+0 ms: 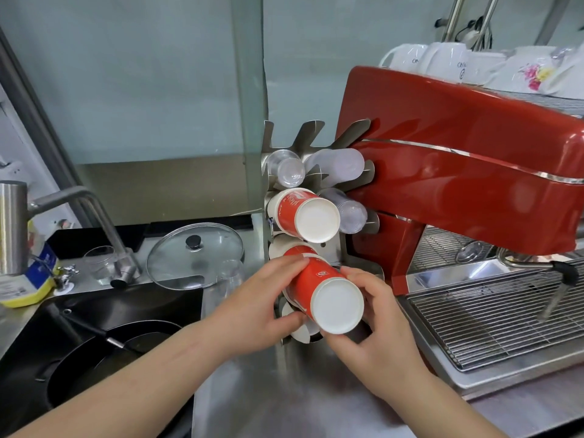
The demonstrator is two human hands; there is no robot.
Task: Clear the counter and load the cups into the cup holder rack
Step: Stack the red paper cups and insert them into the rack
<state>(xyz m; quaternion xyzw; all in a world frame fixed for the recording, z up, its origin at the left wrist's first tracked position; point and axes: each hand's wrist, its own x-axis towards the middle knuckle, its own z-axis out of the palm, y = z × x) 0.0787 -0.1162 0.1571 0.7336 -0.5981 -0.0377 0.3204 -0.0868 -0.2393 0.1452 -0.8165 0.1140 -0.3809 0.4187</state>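
A metal cup holder rack [311, 131] stands between the glass panel and the red espresso machine. Its upper slots hold clear plastic cups [289, 170], frosted cups [339, 164] and a red paper cup stack [303, 213] lying on its side, white base toward me. Lower down, a second red paper cup stack [319, 289] sits in a slot. My left hand [262, 305] grips it from the left and my right hand [376, 314] grips it near its white base from the right. The lowest slots are hidden behind my hands.
The red espresso machine [458, 172], with white mugs [448, 60] on top and a wire drip tray [493, 317], fills the right. On the left: a black sink [94, 330] with a pan, a steel tap [94, 216], a glass lid [196, 254], a glass [99, 259] and a clear glass [232, 275].
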